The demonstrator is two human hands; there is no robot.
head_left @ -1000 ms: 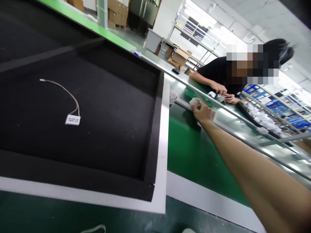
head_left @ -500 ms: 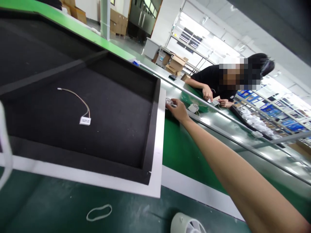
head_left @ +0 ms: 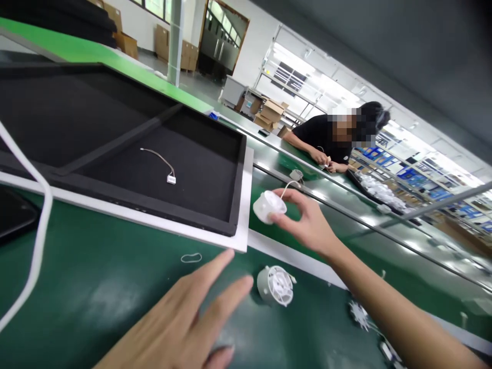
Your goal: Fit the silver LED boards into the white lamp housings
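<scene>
My right hand (head_left: 307, 223) grips a round white plastic part (head_left: 268, 206) between thumb and fingertips, and a thin wire (head_left: 290, 186) rises from the part. My left hand (head_left: 180, 323) lies low over the green bench mat (head_left: 115, 241) with its fingers spread and holding nothing. Its fingertips are nearest a white fan housing (head_left: 275, 285) and a small rubber band (head_left: 191, 258). A white fan-like piece (head_left: 359, 315) lies under my right forearm's far side.
A black foam-lined tray with a white rim (head_left: 246, 205) holds a thin wire with a white label (head_left: 159, 161). A thick white cable (head_left: 40, 225) curves at far left. Across the bench, a co-worker (head_left: 323, 138) handles small parts beside a tray of white parts (head_left: 378, 192).
My right hand has lifted the round part off the bench edge, its wire trailing. My left hand has entered the view. The view has turned, showing more bench and the fan housing.
</scene>
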